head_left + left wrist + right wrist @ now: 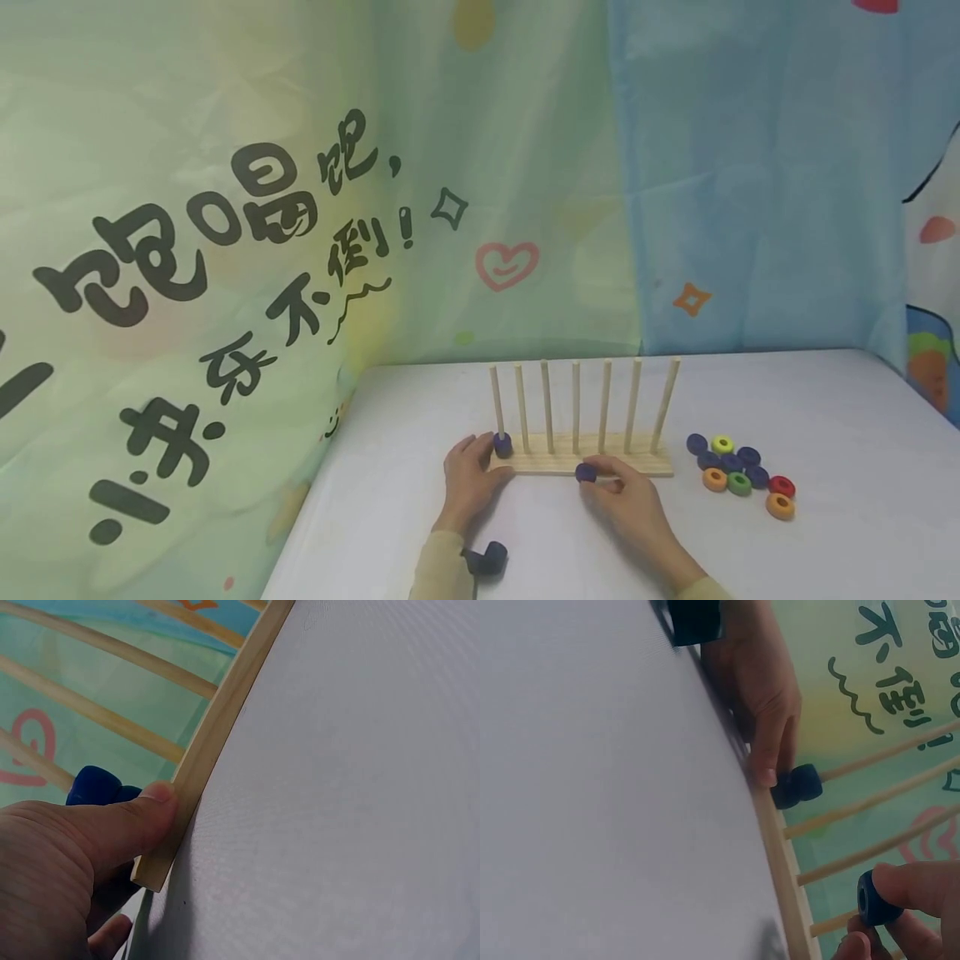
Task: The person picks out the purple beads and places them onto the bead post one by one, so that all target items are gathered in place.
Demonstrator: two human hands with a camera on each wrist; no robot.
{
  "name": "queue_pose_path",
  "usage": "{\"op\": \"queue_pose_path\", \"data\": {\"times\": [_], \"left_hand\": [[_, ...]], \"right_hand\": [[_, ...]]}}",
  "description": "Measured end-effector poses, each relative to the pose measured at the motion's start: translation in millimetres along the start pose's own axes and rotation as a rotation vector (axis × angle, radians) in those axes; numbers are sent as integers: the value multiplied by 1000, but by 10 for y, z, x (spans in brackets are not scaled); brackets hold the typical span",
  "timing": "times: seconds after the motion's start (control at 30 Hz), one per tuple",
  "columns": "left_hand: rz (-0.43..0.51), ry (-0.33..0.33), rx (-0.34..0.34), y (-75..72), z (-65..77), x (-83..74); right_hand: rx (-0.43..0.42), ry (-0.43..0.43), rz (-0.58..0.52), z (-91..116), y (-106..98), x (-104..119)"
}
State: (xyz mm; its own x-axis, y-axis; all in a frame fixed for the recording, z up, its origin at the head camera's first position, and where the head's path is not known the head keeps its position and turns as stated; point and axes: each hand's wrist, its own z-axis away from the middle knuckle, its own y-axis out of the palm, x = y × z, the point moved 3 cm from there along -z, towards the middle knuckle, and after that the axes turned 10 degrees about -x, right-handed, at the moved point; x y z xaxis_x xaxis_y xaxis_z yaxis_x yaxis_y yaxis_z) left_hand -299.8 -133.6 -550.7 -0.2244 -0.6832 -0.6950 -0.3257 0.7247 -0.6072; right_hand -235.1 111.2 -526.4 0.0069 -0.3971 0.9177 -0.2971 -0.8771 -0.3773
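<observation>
A wooden peg stand [626, 464] with several upright rods on a flat base stands on the white table. My left hand [467, 479] grips the stand's left end; its thumb [142, 814] lies against the base's front edge. Two dark blue beads [796, 786] are stacked at the bottom of the leftmost rod, beside this hand. In front of the base's middle, my right hand [632, 506] pinches another dark blue bead [585, 472] between thumb and fingers. The right wrist view shows this bead [877, 898] sideways, its hole visible.
Loose ring beads lie right of the stand: several dark blue ones [731, 462], a yellow [722, 444], a green [739, 483], a red [782, 487] and two orange [781, 506]. A dark wrist device [491, 559] sits by the left sleeve. Printed curtains hang behind and to the left.
</observation>
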Motion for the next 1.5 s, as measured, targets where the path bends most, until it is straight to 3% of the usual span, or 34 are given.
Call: {"op": "queue_pose_path", "data": {"times": [0.2, 1.0, 1.5], "left_hand": [[0, -8, -2, 16, 6, 48], [12, -37, 10, 13, -15, 34], [23, -25, 16, 6, -6, 28]], "right_hand": [[35, -29, -39, -71, 18, 166], [54, -246, 15, -230, 59, 863], [51, -331, -9, -308, 56, 1141]]}}
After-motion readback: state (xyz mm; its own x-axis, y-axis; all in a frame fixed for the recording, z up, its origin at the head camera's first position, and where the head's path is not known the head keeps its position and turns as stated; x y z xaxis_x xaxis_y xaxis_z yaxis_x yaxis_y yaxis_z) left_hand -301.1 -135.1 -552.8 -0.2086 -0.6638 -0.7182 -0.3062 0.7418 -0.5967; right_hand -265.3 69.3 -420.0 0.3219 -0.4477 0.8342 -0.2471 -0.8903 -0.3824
